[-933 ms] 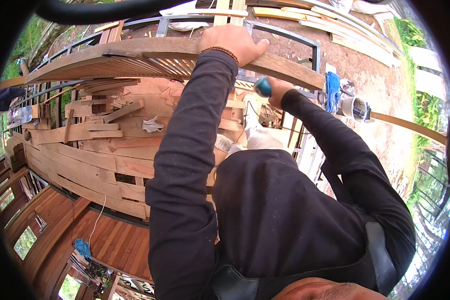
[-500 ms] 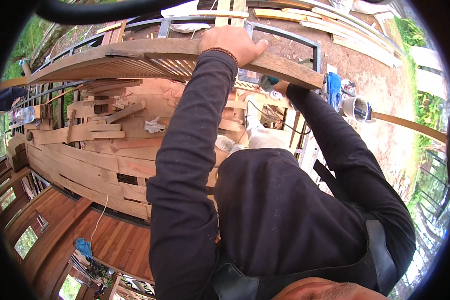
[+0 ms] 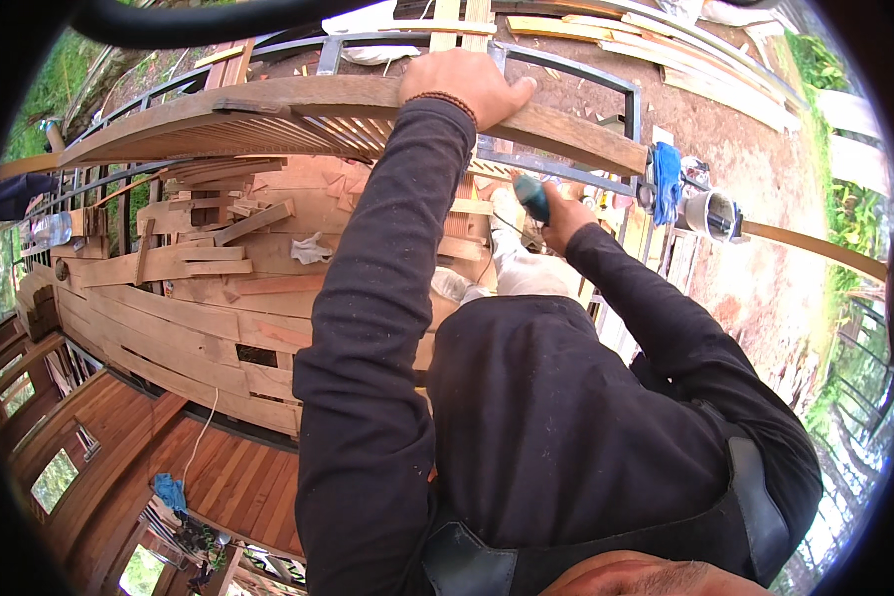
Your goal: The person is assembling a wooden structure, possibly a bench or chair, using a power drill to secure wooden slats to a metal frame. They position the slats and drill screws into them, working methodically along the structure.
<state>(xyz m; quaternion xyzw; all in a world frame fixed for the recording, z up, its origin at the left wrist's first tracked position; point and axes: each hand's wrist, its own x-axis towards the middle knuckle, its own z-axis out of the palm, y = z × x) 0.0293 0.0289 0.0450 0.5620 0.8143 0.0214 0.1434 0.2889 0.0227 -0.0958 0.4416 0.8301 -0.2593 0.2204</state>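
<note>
My left hand [image 3: 464,81], with a beaded bracelet at the wrist, is closed over the top of a long wooden rail [image 3: 576,142]. Its fingers pass behind the rail, and its thumb points right. Slender wooden slats [image 3: 258,137] show under the rail to the left of my left arm. Below the rail's right part, my right hand [image 3: 568,217] is wrapped round a teal power tool [image 3: 532,199]. The tool is held apart from the rail, close to my body; its exact kind is hard to make out.
A dark metal frame [image 3: 634,109] runs behind the rail. Plank flooring [image 3: 184,318] with gaps and loose offcuts [image 3: 258,221] lies to the left. A bucket [image 3: 710,214] and blue cloth [image 3: 668,184] are at the right. Boards [image 3: 685,84] lie on the ground beyond.
My right hand has drawn the teal power tool out from under the rail, down toward my body. The left hand stays on the rail, nearly unmoved.
</note>
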